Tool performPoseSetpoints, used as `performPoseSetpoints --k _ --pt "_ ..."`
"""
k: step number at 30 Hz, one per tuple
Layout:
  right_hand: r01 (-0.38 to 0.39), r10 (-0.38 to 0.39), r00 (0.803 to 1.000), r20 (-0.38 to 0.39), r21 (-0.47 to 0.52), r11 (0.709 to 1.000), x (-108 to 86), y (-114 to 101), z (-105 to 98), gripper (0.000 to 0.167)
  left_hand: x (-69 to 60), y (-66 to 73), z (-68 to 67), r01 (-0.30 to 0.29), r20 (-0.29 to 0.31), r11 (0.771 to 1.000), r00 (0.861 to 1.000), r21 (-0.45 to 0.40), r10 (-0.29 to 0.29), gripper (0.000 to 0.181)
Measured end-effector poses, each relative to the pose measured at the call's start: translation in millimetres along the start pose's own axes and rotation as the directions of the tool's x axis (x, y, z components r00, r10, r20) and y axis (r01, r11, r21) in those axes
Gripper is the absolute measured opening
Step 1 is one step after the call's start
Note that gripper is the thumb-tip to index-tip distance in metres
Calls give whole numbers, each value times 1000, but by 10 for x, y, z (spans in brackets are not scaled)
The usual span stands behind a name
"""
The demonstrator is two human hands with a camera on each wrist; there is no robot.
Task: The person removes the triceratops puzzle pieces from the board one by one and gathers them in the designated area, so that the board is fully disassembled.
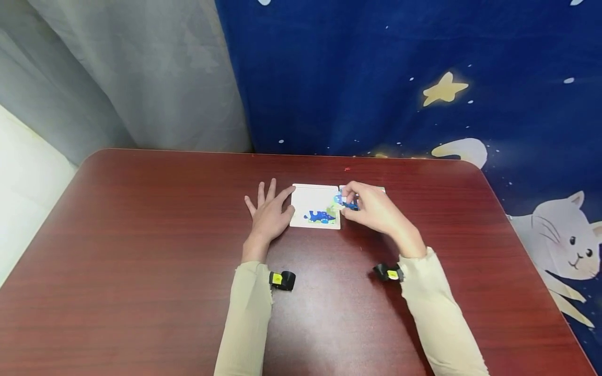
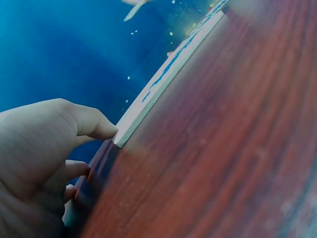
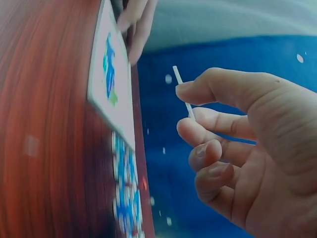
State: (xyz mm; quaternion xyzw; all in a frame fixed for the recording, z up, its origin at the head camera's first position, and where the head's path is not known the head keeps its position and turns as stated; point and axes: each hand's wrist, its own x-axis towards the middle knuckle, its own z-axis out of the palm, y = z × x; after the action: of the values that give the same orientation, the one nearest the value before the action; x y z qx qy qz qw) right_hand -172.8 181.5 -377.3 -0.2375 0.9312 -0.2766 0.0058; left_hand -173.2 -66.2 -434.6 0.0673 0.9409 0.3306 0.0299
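Observation:
A white puzzle board point(image 1: 305, 198) lies flat on the table, with joined blue and green pieces point(image 1: 321, 217) in its lower right part. My left hand point(image 1: 269, 219) rests at the board's left side with fingers spread, thumb and index finger touching its edge. Over the board's right edge, my right hand point(image 1: 373, 210) pinches a thin puzzle piece point(image 3: 177, 74) between thumb and fingertips. The right wrist view shows this piece edge-on, raised off the board, so its printed face is hidden there. Loose puzzle pieces point(image 3: 120, 161) lie beside the board, partly covered by my right hand in the head view.
The reddish-brown table point(image 1: 155, 250) spreads around the board on all sides. A small red mark point(image 1: 347, 168) shows near its back edge. Behind the table hang a grey curtain point(image 1: 174, 78) and a dark blue curtain point(image 1: 338, 78) with stars and a cat.

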Motion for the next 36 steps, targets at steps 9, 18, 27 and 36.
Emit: performPoseSetpoints --k 9,18,27,36 --pt "-67 68 994 87 -16 998 -227 237 6 25 10 0 1 5 -3 1000 1000 -5 -5 50" --pt "-81 81 984 162 -5 997 -248 285 89 22 4 -8 -49 -7 37 1000 999 -27 8 53" --pt "-80 79 981 178 0 997 -254 295 108 22 -1 -27 -53 -22 56 999 998 -24 23 53" --pt "-80 77 981 179 5 997 -253 303 109 23 -4 -45 -43 -23 49 999 998 -34 25 54"
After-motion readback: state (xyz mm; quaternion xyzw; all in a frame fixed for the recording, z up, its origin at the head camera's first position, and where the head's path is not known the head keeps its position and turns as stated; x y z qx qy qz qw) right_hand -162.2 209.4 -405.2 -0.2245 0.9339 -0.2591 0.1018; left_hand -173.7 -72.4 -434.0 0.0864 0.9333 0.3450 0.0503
